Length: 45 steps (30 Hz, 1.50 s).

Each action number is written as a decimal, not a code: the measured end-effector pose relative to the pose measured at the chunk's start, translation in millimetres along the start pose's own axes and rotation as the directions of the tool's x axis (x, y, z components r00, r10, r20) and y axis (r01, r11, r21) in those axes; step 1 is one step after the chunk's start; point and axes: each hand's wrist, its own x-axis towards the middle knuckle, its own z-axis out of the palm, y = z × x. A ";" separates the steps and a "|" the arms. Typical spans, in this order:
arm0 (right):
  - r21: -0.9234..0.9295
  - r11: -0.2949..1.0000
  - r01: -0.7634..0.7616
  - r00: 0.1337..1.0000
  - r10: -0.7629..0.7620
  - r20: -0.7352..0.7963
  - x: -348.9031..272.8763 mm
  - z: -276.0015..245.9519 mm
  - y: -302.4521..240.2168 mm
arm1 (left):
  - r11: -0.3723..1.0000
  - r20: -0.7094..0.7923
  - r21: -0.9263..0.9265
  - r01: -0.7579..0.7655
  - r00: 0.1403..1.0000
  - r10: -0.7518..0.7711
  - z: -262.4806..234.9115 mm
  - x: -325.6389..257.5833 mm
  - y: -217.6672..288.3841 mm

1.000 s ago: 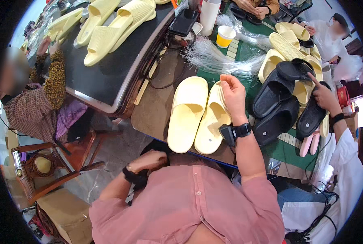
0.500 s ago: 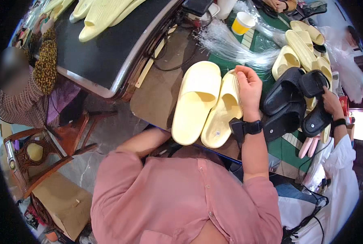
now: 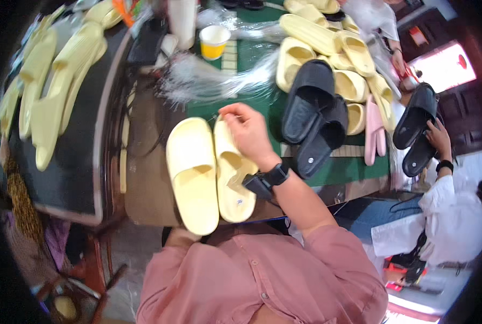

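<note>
A pair of pale yellow slide slippers (image 3: 193, 154) lies side by side in front of me, soles down and toes pointing away. My right hand (image 3: 247, 129) is at the toe end of the right slipper (image 3: 234, 205), thumb and fingertips pinched together. Something small and thin shows at the fingertips, too fine to name. A dark band with a box-like piece (image 3: 268, 182) is on my right wrist and partly covers that slipper. Only my left forearm shows, passing below the left slipper's heel; the hand itself is hidden.
Clear thin plastic strands (image 3: 219, 81) lie beyond the slippers, near a yellow-and-white cup (image 3: 214, 42). At right are black slippers (image 3: 308, 102), a yellow pile (image 3: 311, 35) and a pink pair (image 3: 374, 132). A co-worker's hand (image 3: 440, 139) holds black slippers. Yellow slippers (image 3: 62, 86) cover the left table.
The view has swung to the right, so things sit further left in the picture. My right hand stays at the right slipper's toe. The co-worker's black slippers have moved away from the pile.
</note>
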 end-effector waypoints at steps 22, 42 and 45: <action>-0.051 0.996 0.079 0.997 -0.079 0.003 -1.4 0.5 -3.2 | 0.948 0.482 -0.007 -0.319 0.829 0.283 22.5 99.0 16.1; -0.192 0.972 0.135 0.991 -0.137 0.003 -1.0 9.1 -6.6 | 0.944 0.516 0.024 -0.330 0.813 0.271 20.6 51.9 2.6; -0.119 0.988 0.101 0.993 -0.107 -0.045 -5.2 3.7 -6.6 | 0.958 0.424 0.087 -0.273 0.881 0.212 0.7 23.9 -4.8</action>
